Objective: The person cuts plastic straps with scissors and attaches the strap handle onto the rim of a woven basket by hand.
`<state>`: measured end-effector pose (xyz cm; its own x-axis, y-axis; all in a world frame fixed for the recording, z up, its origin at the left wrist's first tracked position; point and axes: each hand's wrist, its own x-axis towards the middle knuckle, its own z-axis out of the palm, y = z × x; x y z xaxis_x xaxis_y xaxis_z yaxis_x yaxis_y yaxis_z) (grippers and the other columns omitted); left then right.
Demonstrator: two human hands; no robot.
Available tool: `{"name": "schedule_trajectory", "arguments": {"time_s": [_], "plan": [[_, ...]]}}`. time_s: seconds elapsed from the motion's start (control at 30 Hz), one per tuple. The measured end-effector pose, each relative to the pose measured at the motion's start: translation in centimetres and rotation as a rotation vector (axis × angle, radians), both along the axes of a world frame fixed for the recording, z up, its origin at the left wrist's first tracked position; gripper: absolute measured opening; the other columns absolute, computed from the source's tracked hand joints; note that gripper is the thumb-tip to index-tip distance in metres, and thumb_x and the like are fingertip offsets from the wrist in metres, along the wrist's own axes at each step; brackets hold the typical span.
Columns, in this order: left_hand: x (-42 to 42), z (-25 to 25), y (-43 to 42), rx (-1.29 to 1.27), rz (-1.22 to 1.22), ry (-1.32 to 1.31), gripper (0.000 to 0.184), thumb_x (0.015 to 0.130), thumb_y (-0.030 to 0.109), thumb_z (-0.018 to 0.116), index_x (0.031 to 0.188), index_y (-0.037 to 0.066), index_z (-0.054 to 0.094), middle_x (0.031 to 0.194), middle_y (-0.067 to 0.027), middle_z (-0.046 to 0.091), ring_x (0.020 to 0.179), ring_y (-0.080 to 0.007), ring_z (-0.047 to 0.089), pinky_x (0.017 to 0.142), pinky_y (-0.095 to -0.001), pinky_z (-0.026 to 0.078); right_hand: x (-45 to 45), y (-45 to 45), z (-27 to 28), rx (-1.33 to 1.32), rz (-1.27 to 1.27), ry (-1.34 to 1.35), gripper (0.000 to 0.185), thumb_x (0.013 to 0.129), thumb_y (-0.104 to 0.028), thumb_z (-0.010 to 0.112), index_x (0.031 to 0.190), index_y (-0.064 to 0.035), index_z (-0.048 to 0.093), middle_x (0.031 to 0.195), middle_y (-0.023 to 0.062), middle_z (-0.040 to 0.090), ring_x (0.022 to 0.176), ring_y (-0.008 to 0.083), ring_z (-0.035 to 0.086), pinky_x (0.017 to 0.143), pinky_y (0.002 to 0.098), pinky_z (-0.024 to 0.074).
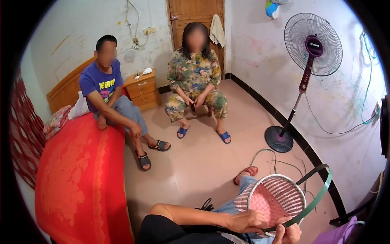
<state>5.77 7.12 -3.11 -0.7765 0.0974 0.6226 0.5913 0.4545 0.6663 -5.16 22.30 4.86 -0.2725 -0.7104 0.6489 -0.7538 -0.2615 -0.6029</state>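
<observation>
A round woven basket [271, 195] with pink-and-white striped sides and a white rim rests against my legs, its opening facing up. A green plastic strap [318, 200] arcs from the basket's far right side, out to the right and back to the near rim. At that near rim, my left hand [248, 221] is closed on the basket's edge, its fingertips partly hidden. Just to the right, my right hand [287, 232] pinches the near end of the strap between thumb and fingers, close against the rim.
Loose green strips [274, 162] trail over the floor beyond the basket. A standing fan [313, 45] is by the right wall. One person sits on the red-covered bed [81, 175], another on a low stool. A bedside cabinet [141, 90] stands between them. Something purple [335, 232] lies lower right.
</observation>
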Motion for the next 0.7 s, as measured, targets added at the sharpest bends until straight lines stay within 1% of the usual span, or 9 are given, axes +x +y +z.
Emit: {"name": "schedule_trajectory", "arguments": {"time_s": [0.07,0.17,0.3,0.33,0.37,0.4,0.5,0.6,0.7], "plan": [[0.1,-1.0,0.0,0.004,0.005,-0.091,0.021,0.090,0.021,0.062,0.094,0.001,0.060,0.083,-0.0123,0.061,0.082,-0.0305,0.061,0.075,-0.0395,0.046,0.2,0.0,0.5,0.005,-0.014,-0.019,0.007,0.089,-0.001,0.060,0.086,0.0026,0.065,0.075,0.0136,0.064,0.064,0.0278,0.062,0.060,0.0347,0.0489],[0.2,-1.6,-0.1,-0.007,0.025,-0.093,0.019,0.089,0.021,0.062,0.092,0.002,0.060,0.079,-0.0111,0.061,0.076,-0.0292,0.062,0.070,-0.0398,0.047,-0.1,-0.2,0.6,0.017,0.025,0.019,0.006,0.088,0.000,0.060,0.087,0.0024,0.065,0.074,0.0130,0.064,0.064,0.0274,0.061,0.060,0.0340,0.0491],[0.1,-1.9,0.3,0.021,0.089,-0.041,0.021,0.089,0.022,0.062,0.088,0.002,0.058,0.074,-0.0123,0.058,0.071,-0.0314,0.060,0.065,-0.0410,0.047,-0.2,-0.5,0.7,0.067,0.069,-0.088,0.005,0.085,0.002,0.063,0.090,0.0023,0.065,0.077,0.0125,0.064,0.063,0.0259,0.061,0.060,0.0335,0.0483],[0.0,-1.7,0.4,0.034,0.098,-0.034,0.023,0.089,0.023,0.062,0.087,0.001,0.056,0.073,-0.0130,0.056,0.071,-0.0330,0.059,0.065,-0.0417,0.046,-0.3,-0.1,0.4,0.186,0.076,-0.118,0.008,0.083,0.002,0.066,0.091,0.0021,0.065,0.078,0.0120,0.064,0.065,0.0252,0.061,0.061,0.0336,0.0479],[0.0,-1.6,0.5,0.046,0.109,-0.027,0.025,0.088,0.024,0.062,0.085,0.001,0.055,0.071,-0.0137,0.055,0.071,-0.0345,0.059,0.065,-0.0424,0.046,-0.1,-0.4,-0.2,0.152,0.094,-0.100,0.011,0.080,0.004,0.069,0.090,0.0010,0.065,0.078,0.0126,0.063,0.066,0.0262,0.060,0.061,0.0348,0.0477],[-0.1,-2.4,0.3,0.011,0.099,0.000,0.022,0.091,0.021,0.060,0.087,0.000,0.059,0.070,-0.0125,0.055,0.067,-0.0310,0.059,0.063,-0.0413,0.047,-0.2,-0.5,-0.8,0.158,0.111,-0.027,0.012,0.078,0.005,0.071,0.089,0.0006,0.066,0.078,0.0132,0.063,0.067,0.0269,0.060,0.062,0.0351,0.0477],[-0.1,-2.6,0.1,-0.089,0.108,0.001,0.022,0.089,0.019,0.060,0.086,-0.002,0.058,0.070,-0.0129,0.054,0.069,-0.0309,0.059,0.064,-0.0414,0.047,-0.1,-0.1,-1.5,0.201,0.096,0.042,0.014,0.074,0.006,0.073,0.084,-0.0005,0.066,0.077,0.0138,0.062,0.066,0.0297,0.059,0.060,0.0373,0.0463],[-0.3,-3.5,0.3,-0.047,0.104,0.104,0.018,0.086,0.016,0.060,0.084,-0.002,0.057,0.072,-0.0127,0.055,0.070,-0.0310,0.059,0.064,-0.0414,0.047,0.0,0.9,-3.0,0.218,0.069,0.049,0.014,0.074,0.006,0.073,0.083,-0.0009,0.065,0.076,0.0134,0.061,0.064,0.0303,0.057,0.058,0.0383,0.0448],[-0.3,-3.6,0.5,-0.018,0.102,0.039,0.016,0.081,0.013,0.059,0.076,0.001,0.050,0.070,-0.0138,0.051,0.070,-0.0349,0.057,0.063,-0.0418,0.045,0.2,0.7,-4.0,0.147,0.076,0.063,0.014,0.074,0.007,0.072,0.083,-0.0012,0.064,0.072,0.0130,0.058,0.061,0.0299,0.055,0.055,0.0393,0.0422]]}}
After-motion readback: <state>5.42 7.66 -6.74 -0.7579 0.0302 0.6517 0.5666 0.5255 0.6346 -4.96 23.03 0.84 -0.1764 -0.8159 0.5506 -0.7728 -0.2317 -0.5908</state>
